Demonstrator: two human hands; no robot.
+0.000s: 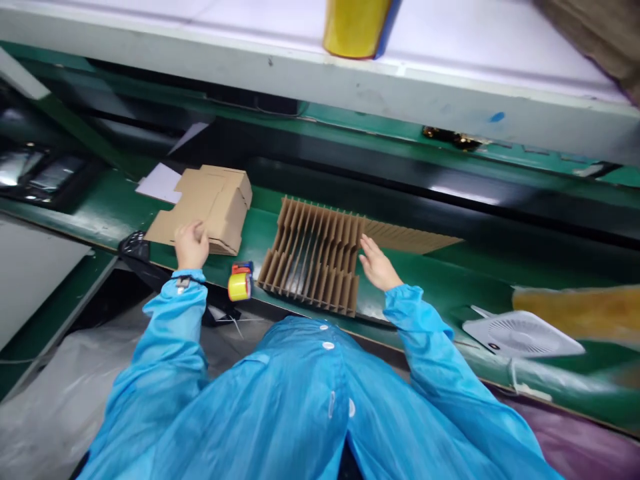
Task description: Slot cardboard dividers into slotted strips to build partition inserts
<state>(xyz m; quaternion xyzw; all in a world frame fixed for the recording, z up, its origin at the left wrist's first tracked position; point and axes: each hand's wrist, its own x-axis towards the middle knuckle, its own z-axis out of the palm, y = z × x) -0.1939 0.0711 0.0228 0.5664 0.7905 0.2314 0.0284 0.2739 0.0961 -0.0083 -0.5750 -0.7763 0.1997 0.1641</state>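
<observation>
My left hand (191, 247) rests on the front part of a folded brown cardboard box (220, 200), its fingers loosely bent and apart, not visibly wrapped around an edge. A cardboard divider grid (313, 257) of several upright slotted strips stands on the green bench in front of me. Beside its right side is my right hand (379, 265), open with fingers stretched out toward the strips; whether the fingertips touch them I cannot tell. Between the box and the grid, near the bench's front edge, sits a tape dispenser with a yellow roll (241, 283).
Behind the grid lies a flat slotted cardboard piece (415, 238). A white fan (523, 333) lies to the right, near a yellowish plastic-wrapped thing (580, 312). A white shelf (240, 53) overhangs the bench, with a yellow roll (355, 27) on it. White paper (159, 183) lies behind the box.
</observation>
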